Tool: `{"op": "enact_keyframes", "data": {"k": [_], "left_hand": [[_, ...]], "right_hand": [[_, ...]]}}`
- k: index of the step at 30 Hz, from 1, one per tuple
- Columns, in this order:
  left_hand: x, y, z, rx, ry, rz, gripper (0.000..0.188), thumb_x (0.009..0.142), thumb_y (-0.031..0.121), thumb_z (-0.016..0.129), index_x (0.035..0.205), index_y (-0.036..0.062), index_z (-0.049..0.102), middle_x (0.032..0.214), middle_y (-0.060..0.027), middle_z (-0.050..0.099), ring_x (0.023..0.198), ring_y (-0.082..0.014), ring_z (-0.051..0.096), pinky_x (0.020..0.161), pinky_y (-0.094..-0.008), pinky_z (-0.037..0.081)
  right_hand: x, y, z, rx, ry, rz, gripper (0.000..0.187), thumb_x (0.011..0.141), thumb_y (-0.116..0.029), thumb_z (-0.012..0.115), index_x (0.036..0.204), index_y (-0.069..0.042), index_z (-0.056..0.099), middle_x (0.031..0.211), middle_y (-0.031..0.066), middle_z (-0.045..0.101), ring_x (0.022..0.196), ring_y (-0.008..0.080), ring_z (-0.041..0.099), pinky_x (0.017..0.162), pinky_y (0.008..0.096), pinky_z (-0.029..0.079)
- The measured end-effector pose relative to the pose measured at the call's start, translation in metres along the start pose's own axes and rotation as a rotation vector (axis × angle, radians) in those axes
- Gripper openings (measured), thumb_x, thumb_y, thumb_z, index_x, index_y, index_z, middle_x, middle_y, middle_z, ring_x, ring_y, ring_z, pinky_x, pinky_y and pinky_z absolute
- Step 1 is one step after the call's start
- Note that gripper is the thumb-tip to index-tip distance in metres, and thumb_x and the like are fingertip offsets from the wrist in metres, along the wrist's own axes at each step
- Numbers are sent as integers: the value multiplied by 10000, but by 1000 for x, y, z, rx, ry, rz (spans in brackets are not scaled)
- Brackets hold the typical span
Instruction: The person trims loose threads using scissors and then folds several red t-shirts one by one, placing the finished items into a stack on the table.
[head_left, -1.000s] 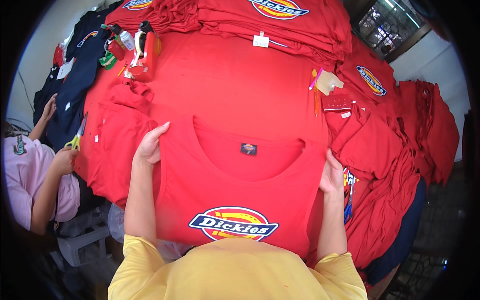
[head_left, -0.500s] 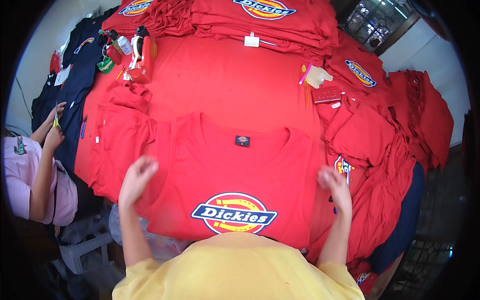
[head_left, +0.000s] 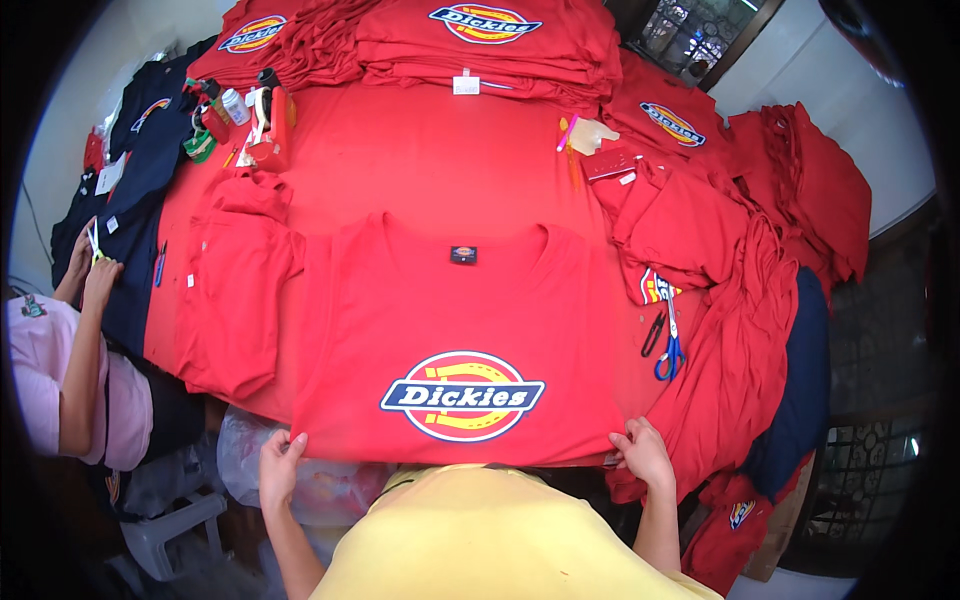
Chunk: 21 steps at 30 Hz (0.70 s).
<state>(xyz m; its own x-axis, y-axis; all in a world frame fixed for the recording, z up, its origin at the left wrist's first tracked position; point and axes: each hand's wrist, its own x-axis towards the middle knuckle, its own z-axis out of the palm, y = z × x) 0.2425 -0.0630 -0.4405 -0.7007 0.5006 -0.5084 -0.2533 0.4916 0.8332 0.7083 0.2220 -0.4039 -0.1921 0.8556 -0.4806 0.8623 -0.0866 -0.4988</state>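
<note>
A red shirt (head_left: 470, 310) with a wide neckline lies spread in front of me. It bears a yellow, red and navy oval print, and a small dark label (head_left: 463, 255) sits inside the collar. At the shirt's near left corner, my left hand (head_left: 281, 466) pinches the edge between thumb and fingers. My right hand (head_left: 644, 452) pinches the near right corner in the same way. The edge between them is pulled fairly straight along the table's front, close to my body.
Blue-handled scissors (head_left: 670, 350) and black thread snips (head_left: 653, 334) lie right of the shirt. Red garments (head_left: 740, 310) are heaped beyond them; folded stacks (head_left: 490, 60) stand at the back. A red tape dispenser (head_left: 268, 135) is back left. At far left, a co-worker's hands (head_left: 98, 270) hold scissors over dark garments.
Both hands have come down from beside the shirt to its near corners and closed on the edge. The print now sits flatter and farther from my body. The view has shifted slightly.
</note>
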Motion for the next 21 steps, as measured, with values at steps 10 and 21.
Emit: {"op": "enact_keyframes", "data": {"k": [10,21], "left_hand": [[2,-30,0,-46,89,37,185,807,68,749,886,39,585,794,-37,647,646,-83,581,585,-219,460],[-30,123,-36,-749,-442,758,471,964,295,531,1329,12,433,1286,-169,546,1166,-266,548,1006,-440,445]], "right_hand": [[-20,1,34,118,238,91,244,786,-106,749,833,41,561,743,192,609,630,338,624,604,428,482],[-73,34,-91,1352,49,-852,233,891,-138,630,1051,27,593,1132,164,627,844,252,659,820,378,544]]}}
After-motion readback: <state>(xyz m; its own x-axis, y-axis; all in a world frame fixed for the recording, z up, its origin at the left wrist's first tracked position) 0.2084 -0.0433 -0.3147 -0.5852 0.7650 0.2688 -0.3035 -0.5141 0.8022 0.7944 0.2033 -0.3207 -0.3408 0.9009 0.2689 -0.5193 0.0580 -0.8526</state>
